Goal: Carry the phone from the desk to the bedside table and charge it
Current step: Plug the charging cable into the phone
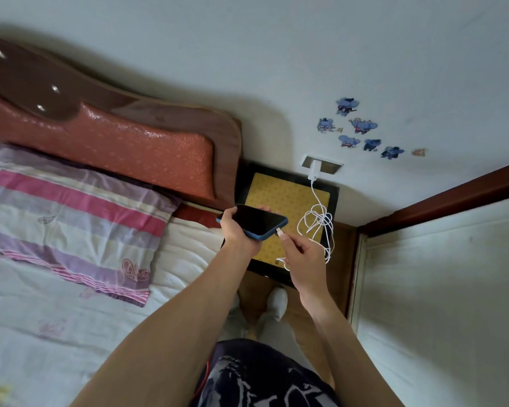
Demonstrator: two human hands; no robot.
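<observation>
The flat black-screened phone in a blue case was held above the near left part of the bedside table, gripped by its long edges in the left hand, screen up. It was judged rigid, fairly light, smooth enough to slip and liable to crack if dropped; a hold across the cased edges was judged soundest. The white connector of the thin white charging cable was pinched in the fingertips of the right hand, its tip just beside the phone's right end, not yet seated. The cable, judged limp and prone to tangle, was looped in a loose bundle on the right of the black-framed bedside table with a yellow patterned top and led to a white plug in the wall socket. No containers were seen
</observation>
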